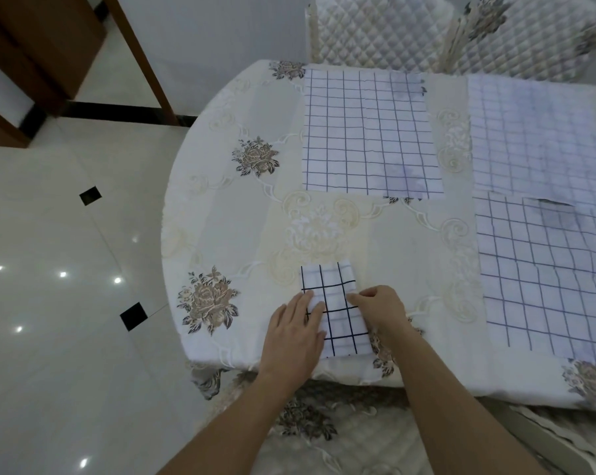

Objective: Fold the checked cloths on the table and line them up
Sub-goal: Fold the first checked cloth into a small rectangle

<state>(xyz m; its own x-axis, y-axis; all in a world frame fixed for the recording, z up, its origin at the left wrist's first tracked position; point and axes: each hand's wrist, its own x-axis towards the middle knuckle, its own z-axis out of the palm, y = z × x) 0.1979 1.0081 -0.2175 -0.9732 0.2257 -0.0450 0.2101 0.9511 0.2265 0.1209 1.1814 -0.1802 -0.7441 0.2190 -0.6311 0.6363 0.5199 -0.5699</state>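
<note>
Folded cloth [339, 320] lies at the near edge of the counter [221, 217], under both hands. Left hand [294, 332] rests flat on its left side, fingers straight and released. Right hand [380, 308] is at its right edge, fingers [354, 298] curled and pinching the fabric. Three cloths lie unfolded: centre cloth [368, 132] far back, and far-right cloth [536, 138] overlapping near-right cloth [546, 279].
</note>
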